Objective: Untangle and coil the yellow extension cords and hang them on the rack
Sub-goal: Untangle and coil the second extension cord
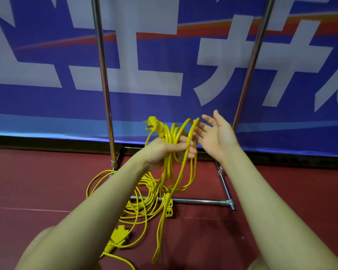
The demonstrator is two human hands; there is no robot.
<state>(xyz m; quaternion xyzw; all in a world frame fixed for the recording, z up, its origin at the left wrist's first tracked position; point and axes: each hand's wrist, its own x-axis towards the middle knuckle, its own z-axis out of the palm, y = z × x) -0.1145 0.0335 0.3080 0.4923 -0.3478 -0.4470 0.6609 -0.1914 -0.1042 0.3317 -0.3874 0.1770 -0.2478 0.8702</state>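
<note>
two rack posts (pixel 103 75) front a blue banner (pixel 164 106).

Bright even light, soft shadows, wide-angle bending at edges, slight blur.

The one head camera is looking forward and down, close over the arms, facing the rack (pixel 105 90).

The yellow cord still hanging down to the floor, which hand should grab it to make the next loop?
Probably the right hand. It is open, holding nothing, beside the coil's top loops. The left hand already grips the coil, with the plug sticking up, so it cannot let go.
</note>
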